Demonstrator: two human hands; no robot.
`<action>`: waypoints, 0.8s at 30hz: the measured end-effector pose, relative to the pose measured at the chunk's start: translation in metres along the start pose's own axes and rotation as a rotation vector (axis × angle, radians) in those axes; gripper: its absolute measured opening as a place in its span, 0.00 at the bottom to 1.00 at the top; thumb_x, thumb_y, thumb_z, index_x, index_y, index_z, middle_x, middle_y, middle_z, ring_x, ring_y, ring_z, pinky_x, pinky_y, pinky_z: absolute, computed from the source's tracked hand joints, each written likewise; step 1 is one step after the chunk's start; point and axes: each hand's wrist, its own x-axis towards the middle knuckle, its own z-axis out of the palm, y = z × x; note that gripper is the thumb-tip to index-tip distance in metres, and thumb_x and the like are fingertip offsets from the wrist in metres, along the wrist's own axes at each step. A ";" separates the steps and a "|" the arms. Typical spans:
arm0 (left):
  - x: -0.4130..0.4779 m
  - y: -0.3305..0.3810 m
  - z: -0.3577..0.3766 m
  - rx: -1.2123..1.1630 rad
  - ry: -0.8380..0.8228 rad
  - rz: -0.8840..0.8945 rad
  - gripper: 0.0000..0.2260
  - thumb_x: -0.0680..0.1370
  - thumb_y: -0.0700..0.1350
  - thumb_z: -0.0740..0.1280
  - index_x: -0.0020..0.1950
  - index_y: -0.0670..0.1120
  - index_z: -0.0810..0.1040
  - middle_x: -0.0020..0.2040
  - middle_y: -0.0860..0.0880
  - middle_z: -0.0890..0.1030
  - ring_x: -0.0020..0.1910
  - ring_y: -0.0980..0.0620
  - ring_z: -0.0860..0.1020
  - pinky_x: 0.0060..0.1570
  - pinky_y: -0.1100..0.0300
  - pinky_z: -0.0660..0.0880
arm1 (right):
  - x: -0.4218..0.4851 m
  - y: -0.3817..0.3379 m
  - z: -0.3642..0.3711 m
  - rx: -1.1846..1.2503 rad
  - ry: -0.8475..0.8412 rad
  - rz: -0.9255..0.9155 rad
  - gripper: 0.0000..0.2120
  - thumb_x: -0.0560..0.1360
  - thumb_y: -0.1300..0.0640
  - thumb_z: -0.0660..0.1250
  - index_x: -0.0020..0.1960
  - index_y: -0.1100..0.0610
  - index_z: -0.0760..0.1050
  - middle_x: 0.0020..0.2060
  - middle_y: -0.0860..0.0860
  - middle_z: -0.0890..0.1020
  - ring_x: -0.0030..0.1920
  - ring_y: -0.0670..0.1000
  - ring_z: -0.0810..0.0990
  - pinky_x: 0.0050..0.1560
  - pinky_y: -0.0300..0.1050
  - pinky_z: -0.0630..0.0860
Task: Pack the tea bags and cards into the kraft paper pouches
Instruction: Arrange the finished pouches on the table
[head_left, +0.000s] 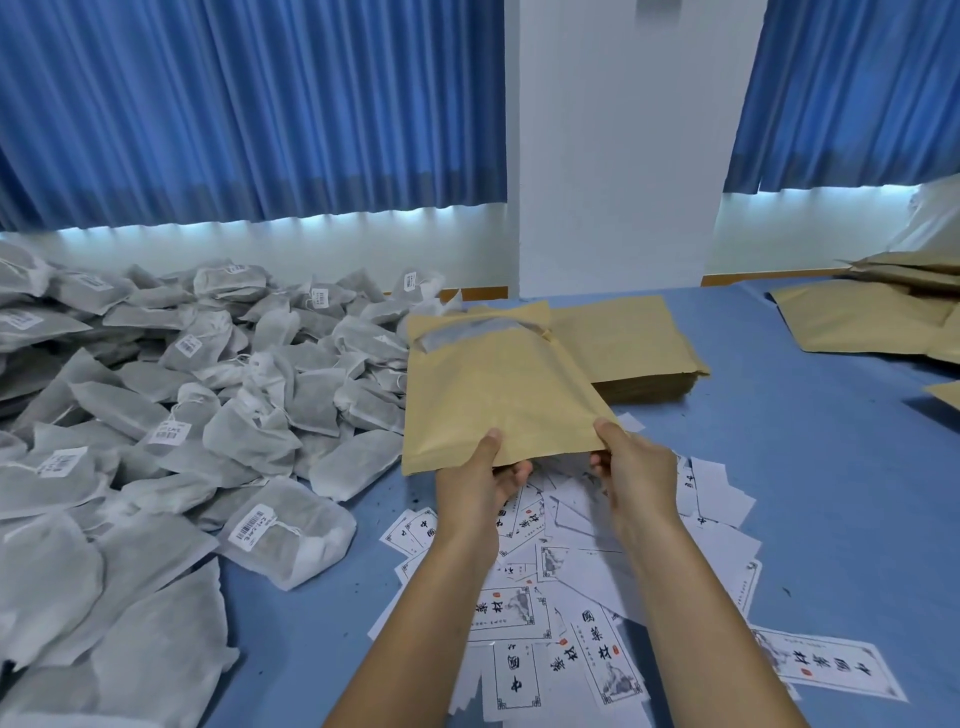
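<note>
I hold a kraft paper pouch (498, 395) above the table by its near edge, mouth pointing away. My left hand (480, 483) grips the near left part, thumb on top. My right hand (631, 467) pinches the near right corner. A grey tea bag (467, 330) shows inside the open mouth. A large heap of grey tea bags (182, 395) covers the left of the table. White printed cards (587, 613) lie scattered under my forearms.
A stack of flat kraft pouches (634, 343) lies just behind the held one. More kraft pouches (883, 306) are piled at the far right. The table has a blue cover (810, 452). Blue curtains and a white pillar stand behind.
</note>
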 end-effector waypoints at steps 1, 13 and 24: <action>0.000 0.000 0.000 0.000 -0.001 0.009 0.13 0.78 0.39 0.67 0.61 0.39 0.74 0.48 0.43 0.80 0.26 0.51 0.79 0.28 0.64 0.77 | -0.002 0.000 0.001 0.000 -0.030 -0.001 0.09 0.74 0.59 0.69 0.36 0.61 0.75 0.28 0.55 0.75 0.27 0.49 0.71 0.27 0.37 0.67; 0.000 0.000 -0.001 0.018 -0.003 0.038 0.09 0.78 0.39 0.67 0.58 0.40 0.75 0.45 0.44 0.80 0.28 0.51 0.78 0.30 0.64 0.78 | -0.002 0.006 0.005 0.077 -0.169 0.088 0.04 0.73 0.64 0.71 0.42 0.63 0.76 0.31 0.54 0.77 0.27 0.48 0.73 0.26 0.35 0.71; -0.004 -0.006 0.003 0.024 0.000 0.050 0.01 0.78 0.39 0.67 0.48 0.44 0.76 0.36 0.47 0.80 0.26 0.53 0.77 0.29 0.65 0.77 | -0.001 0.011 0.008 0.201 -0.243 0.200 0.05 0.72 0.66 0.71 0.46 0.64 0.76 0.32 0.55 0.76 0.28 0.49 0.71 0.24 0.36 0.69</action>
